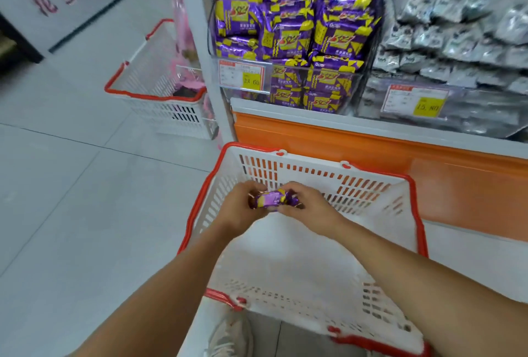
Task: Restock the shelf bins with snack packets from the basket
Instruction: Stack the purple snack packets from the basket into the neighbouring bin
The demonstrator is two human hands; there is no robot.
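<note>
Pale floor tiles (71,185) fill the left of the frame. At upper centre a shelf bin (288,93) is piled with purple and yellow packets, just beside a bin of grey packets (457,27). A white, red-rimmed basket (417,213) stands at lower centre. Above it the left hand (240,210) and right hand (311,208) each curl round one end of a purple snack packet (273,199). A second basket (154,96) stands at middle left.
</note>
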